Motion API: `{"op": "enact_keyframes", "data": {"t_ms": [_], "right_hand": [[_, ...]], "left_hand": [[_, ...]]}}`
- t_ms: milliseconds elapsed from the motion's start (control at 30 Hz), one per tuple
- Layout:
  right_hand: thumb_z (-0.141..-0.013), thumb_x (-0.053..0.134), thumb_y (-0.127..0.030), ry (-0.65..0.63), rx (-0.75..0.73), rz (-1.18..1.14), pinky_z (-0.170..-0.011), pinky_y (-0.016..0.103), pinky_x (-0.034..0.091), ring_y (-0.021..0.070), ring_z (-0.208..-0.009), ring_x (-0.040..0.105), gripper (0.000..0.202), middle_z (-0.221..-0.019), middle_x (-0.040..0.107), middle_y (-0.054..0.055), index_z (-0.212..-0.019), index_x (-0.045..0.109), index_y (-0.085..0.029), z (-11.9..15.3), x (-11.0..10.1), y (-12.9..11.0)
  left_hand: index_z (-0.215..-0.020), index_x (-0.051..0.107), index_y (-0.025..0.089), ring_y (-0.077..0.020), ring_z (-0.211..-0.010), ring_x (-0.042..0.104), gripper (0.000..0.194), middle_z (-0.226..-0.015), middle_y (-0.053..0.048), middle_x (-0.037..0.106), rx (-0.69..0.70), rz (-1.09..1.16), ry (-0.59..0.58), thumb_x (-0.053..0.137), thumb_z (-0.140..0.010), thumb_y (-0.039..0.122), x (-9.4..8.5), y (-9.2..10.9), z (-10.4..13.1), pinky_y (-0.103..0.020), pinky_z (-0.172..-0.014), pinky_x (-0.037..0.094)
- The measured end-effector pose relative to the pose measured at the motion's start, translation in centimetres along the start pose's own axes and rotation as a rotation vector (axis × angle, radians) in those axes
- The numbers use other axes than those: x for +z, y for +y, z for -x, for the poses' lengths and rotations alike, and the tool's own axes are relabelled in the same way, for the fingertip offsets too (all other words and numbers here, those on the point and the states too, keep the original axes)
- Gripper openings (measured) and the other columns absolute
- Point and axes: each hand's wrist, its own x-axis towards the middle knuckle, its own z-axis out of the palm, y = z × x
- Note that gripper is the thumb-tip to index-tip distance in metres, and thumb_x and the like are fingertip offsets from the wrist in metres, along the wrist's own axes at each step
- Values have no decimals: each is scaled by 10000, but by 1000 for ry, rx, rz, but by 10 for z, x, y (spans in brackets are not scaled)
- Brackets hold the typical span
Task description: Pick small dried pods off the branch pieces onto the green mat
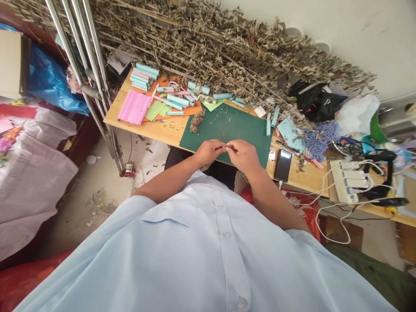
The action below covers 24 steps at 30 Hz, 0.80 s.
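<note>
My left hand (210,151) and my right hand (243,154) meet at the fingertips over the near edge of a dark green cutting mat (240,125). Both are closed in a pinch around a small brownish bit, too small to name for certain. A clump of dried plant matter (196,121) lies on the mat's left side, beyond my left hand. Small crumbs are scattered over the mat. Behind it, a large heap of dried leafy stalks (208,47) stretches across the back of the table.
Blue and pink paper rolls (177,102) and a pink sheet (134,107) lie at left on the wooden table (156,132). A phone (283,165), a power strip (344,182) with white cables and a purple cord bundle (320,138) are at right. Metal poles (94,73) stand left.
</note>
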Motion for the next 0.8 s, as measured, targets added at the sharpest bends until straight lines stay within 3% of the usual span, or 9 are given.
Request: {"op": "enact_keyframes", "data": {"t_ms": [500, 800], "right_hand": [[-892, 579, -162, -181, -81, 116, -793, 365, 486, 254, -872, 649, 124, -923, 725, 91, -865, 682, -226, -17, -11, -2], [-857, 633, -147, -276, -35, 204, -770, 372, 480, 249, -791, 647, 129, -877, 742, 84, -823, 731, -223, -34, -14, -11]], "left_hand": [[-924, 788, 176, -169, -861, 649, 216, -884, -53, 726, 2, -53, -5, 609, -1006, 266, 1, 0, 0, -273, -802, 479], [-879, 769, 170, -164, -824, 639, 268, -848, -54, 708, 10, -59, -9, 587, -1020, 306, 1, -2, 0, -267, -775, 478]]}}
